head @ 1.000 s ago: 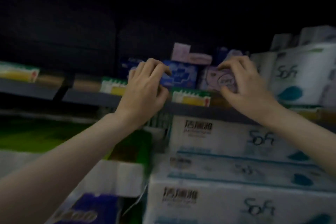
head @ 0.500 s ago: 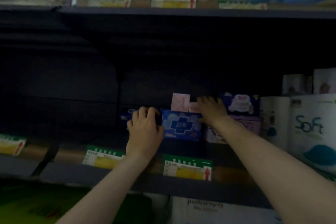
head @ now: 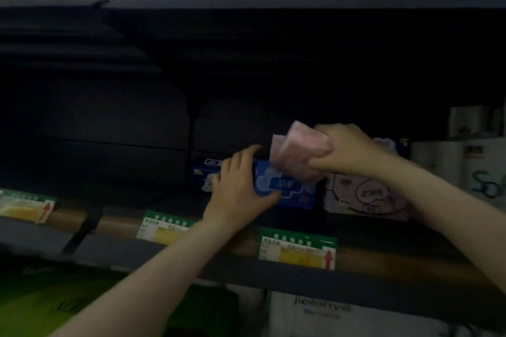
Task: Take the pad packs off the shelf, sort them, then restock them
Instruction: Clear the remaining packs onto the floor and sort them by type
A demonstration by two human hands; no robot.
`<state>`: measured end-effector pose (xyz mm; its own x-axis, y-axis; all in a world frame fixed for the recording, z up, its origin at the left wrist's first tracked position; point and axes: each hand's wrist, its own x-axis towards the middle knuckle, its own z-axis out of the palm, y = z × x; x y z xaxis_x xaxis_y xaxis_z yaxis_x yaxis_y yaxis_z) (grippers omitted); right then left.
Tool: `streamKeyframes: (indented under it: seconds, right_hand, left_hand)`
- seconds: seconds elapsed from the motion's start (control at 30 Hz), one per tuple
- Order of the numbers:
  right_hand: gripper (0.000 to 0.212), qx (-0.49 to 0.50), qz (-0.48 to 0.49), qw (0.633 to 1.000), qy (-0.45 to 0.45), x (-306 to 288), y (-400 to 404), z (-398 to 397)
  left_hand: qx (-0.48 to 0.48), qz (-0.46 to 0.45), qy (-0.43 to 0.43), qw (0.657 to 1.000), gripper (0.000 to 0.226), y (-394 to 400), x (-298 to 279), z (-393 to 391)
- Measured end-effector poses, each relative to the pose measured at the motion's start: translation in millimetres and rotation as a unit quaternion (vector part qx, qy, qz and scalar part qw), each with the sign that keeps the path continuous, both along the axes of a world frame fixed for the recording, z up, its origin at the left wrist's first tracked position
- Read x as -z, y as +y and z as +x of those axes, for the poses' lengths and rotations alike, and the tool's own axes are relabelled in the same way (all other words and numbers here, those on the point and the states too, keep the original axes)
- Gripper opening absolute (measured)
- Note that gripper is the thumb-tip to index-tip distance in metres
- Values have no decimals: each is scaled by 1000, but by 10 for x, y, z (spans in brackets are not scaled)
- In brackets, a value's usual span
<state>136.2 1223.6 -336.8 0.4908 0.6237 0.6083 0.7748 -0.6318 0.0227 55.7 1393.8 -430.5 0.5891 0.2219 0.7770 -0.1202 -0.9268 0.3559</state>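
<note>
The job looks to be in its first stage: packs are only starting to come off the shelf (head: 273, 262), and I see no sign of sorting or restocking yet.

The right hand (head: 347, 149) holds a pink pack (head: 299, 153) lifted clear of the row, tilted, with the fingers curled over its top edge and the thumb under it, so that grip is pinching the pack. The left hand (head: 241, 186) lies on the left end of a blue pack (head: 290, 186) that stands on the shelf, fingers over its top and thumb along its lower front; that grip seems wrapped around the pack, though the pack does not look lifted.

Left to take down, as far as I can judge: the blue pack, a darker blue pack (head: 204, 172) just behind and to the left of it, and a pale lilac pack (head: 364, 194) to the right, with another pack stacked on it that is mostly hidden by the right arm. The far left of the shelf is too dark to read.

Further right stand white paper rolls (head: 465, 161), and green price tags (head: 298, 249) line the near edge.
</note>
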Motion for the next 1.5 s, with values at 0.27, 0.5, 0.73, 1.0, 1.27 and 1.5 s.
streamKeyframes:
  seconds: [0.27,0.5,0.73,1.0,1.27,1.5]
  right_hand:
    - [42,-121,84,976,158,-72,468,273]
    - [97,131,-158,978,39,68,1023,757]
    - [66,60,-2,998,-34,117,900,536]
    - [54,-235,276,929,70,221,392,-668]
    - [43,-240,168,903,316,1531,541,-1699]
    - [48,-178,42,898,400,3483,937,-2444]
  left_hand:
    - [-43,-134,27,990,45,448,-159,-311]
    - [-91,-106,33,990,36,547,51,-233]
    - [-54,-158,-65,984,33,614,75,-207]
    - [-22,-84,-307,948,42,325,100,-764]
    - [160,-84,-34,983,59,608,1128,-2177]
    - [92,-290,150,941,74,819,2625,-3151]
